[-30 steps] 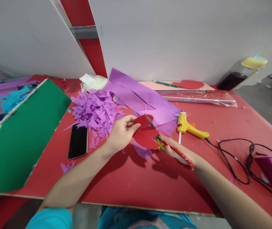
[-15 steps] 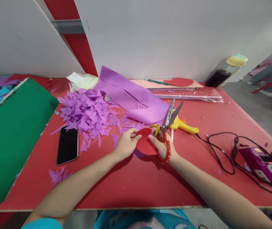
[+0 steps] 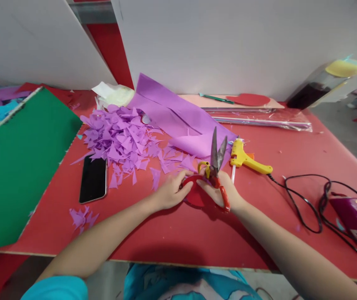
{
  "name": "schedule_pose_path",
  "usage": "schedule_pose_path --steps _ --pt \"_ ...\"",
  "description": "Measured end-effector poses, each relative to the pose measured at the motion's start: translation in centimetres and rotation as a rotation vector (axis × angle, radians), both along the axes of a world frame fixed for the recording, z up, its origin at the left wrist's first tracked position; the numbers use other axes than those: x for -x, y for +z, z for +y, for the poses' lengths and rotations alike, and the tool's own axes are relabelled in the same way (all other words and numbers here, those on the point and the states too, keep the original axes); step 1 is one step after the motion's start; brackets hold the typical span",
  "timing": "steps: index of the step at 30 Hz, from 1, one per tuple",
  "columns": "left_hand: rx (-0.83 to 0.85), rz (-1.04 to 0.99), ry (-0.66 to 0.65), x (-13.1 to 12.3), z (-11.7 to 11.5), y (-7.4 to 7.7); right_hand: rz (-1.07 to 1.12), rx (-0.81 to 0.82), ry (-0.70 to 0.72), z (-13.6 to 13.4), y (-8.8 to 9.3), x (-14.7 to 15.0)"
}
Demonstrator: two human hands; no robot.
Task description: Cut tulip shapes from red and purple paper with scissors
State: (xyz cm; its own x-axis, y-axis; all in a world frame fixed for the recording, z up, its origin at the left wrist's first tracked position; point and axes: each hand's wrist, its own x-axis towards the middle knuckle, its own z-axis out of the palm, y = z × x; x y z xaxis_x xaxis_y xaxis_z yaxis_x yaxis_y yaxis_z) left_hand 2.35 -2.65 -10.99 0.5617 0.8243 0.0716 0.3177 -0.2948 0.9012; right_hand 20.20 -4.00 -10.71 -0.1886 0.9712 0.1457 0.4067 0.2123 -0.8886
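Between my two hands, low over the red tabletop, is a red paper disc [image 3: 197,196], now tipped so it looks narrower. My left hand [image 3: 172,191] pinches its left edge between thumb and fingers. My right hand [image 3: 220,189] has its thumb on the disc's right side while scissors [image 3: 216,160] hang on that same hand, red and yellow handles around the fingers, blades parted and pointing away from me. Whatever lies under the disc is mostly hidden. Just beyond the hands are purple paper scraps [image 3: 116,135] and a large purple sheet [image 3: 175,110].
A yellow glue gun [image 3: 249,160] lies right of the scissors, its black cord running to a purple box [image 3: 355,221]. A phone [image 3: 93,179] and a green board [image 3: 25,166] are at left. A yellow-lidded bottle [image 3: 324,85] leans at the back right.
The red disc has tilted, with both hands closing in around its edge. The scissors have swung more upright. The whole view has shifted slightly.
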Motion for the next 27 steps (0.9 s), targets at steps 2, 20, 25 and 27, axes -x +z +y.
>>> schedule_pose_path --steps 2,20,25,27 --pt "-0.009 0.028 -0.042 0.2 -0.2 -0.3 -0.026 0.002 0.050 -0.1 0.1 0.1" --pt "0.339 -0.215 0.218 0.3 -0.3 -1.2 0.171 0.006 -0.211 -0.3 -1.2 0.5" --pt "0.328 -0.208 0.230 0.3 -0.5 -1.2 0.173 0.033 -0.220 -0.3 -1.4 0.4" --pt "0.317 -0.197 0.237 0.3 -0.5 -1.0 0.162 0.031 -0.217 -0.3 -1.4 0.4"
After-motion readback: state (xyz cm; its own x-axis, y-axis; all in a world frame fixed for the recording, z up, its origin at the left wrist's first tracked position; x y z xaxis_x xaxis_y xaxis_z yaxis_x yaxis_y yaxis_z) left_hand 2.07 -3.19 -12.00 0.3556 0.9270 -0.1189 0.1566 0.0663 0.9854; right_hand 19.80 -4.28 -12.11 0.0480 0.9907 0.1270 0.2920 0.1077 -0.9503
